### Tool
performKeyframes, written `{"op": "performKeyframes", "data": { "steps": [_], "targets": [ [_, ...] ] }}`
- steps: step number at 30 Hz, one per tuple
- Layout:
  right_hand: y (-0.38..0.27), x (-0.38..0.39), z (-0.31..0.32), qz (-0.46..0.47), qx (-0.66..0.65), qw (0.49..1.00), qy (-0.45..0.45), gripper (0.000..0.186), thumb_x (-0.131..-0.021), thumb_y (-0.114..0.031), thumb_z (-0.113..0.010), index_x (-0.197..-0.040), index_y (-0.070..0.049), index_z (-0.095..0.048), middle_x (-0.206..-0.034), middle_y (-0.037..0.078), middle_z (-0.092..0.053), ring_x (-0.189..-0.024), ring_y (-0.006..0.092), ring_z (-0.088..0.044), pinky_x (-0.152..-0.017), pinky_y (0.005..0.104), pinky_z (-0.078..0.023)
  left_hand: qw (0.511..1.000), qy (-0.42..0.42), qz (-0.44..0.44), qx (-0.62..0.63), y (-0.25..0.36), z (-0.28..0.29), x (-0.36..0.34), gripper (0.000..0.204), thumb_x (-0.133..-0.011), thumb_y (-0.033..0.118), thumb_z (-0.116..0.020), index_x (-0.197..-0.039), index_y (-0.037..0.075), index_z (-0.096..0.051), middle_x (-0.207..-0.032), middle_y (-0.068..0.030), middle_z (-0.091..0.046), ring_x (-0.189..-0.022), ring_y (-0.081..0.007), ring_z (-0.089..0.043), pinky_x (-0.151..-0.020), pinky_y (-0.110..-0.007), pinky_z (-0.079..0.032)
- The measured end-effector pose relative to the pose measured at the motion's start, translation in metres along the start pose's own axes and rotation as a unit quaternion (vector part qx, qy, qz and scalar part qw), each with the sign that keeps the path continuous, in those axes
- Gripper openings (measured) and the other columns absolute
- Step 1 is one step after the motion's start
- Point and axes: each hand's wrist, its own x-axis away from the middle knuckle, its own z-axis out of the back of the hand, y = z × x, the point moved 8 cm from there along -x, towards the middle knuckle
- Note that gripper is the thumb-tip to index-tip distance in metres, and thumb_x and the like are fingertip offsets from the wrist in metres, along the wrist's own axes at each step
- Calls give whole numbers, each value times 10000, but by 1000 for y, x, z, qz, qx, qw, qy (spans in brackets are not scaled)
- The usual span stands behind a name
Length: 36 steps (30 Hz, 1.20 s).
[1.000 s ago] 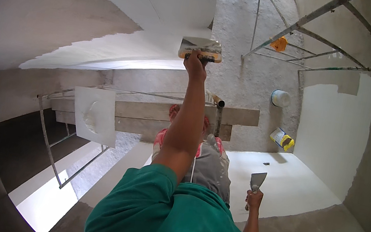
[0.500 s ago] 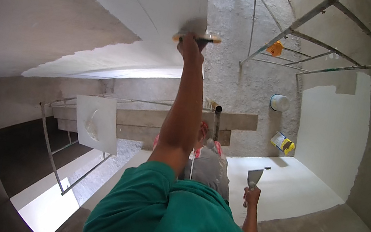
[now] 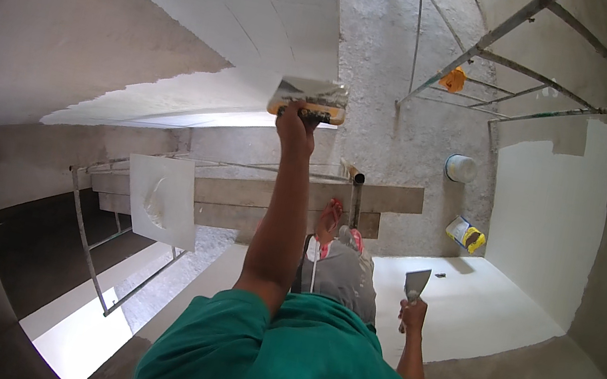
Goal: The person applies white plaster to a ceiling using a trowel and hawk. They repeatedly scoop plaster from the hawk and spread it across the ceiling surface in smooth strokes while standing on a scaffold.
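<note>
My left hand [image 3: 294, 127] is raised, gripping a wide steel trowel [image 3: 309, 91] with an orange and black handle, at the right part of the partly white-coated wall [image 3: 189, 7]. My right hand [image 3: 413, 313] is lower at the right, closed on the handle of a putty knife [image 3: 416, 281], its blade pointing up. A white board [image 3: 159, 180] with a blob of pale compound lies to the left on the scaffold. My foot [image 3: 328, 218] in a red sandal rests on wooden planks [image 3: 388, 195].
Metal scaffold frames [image 3: 509, 39] stand at the upper right, with an orange object [image 3: 453, 79] among them. A white bucket [image 3: 460, 168] and a yellow bag or container [image 3: 466, 234] sit on the rough floor [image 3: 376, 56]. More scaffold rails [image 3: 81, 231] border a dark opening at the lower left.
My left hand with the trowel went up, tilting the blade edge-on, then came down and leftward, blade facing up again. Faint new lines show on the wall above it. My right hand shifted slightly leftward.
</note>
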Motion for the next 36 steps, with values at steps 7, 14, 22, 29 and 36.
{"op": "performKeyframes", "data": {
  "steps": [7,14,22,29,36],
  "targets": [
    [3,9,9,-10,32,999,13,62,-750,-15,-610,-734,-1,-552,-530,58,-541,-421,151,-542,-392,301,-441,998,66,-12,-16,-47,38,-96,379,-753,56,-591,-1104,-49,-497,-992,-136,-578,-819,-252,-642,-645,-354,-607],
    [5,3,4,-2,2,1000,14,49,-749,13,-596,-754,-2,-549,-534,52,-535,-417,144,-534,-382,297,-431,999,17,-43,-6,-11,-22,-75,314,-750,65,-596,-1036,-47,-532,-944,-123,-580,-756,-231,-642,-636,-347,-610],
    [-25,-9,-9,67,-7,998,-6,91,-757,-19,-620,-712,-10,-541,-523,47,-515,-411,139,-520,-383,307,-436,995,-37,-90,-15,120,-188,55,313,-780,97,-585,-983,-129,-507,-976,-188,-569,-793,-276,-634,-643,-388,-626],
    [-45,-12,-19,95,-30,994,-47,105,-770,-41,-623,-705,-11,-546,-537,49,-530,-419,141,-526,-396,299,-450,937,-264,-190,-125,255,-337,186,126,-858,57,-481,-753,-11,-469,-727,-156,-573,-580,-254,-626,-449,-313,-556],
    [-29,-9,-7,74,-39,996,-19,96,-775,-38,-612,-713,-20,-540,-551,44,-531,-429,125,-525,-386,279,-445,934,-285,-202,-74,265,-282,192,210,-855,73,-536,-976,-97,-515,-996,-198,-572,-863,-301,-638,-694,-411,-612]
  ]
}}
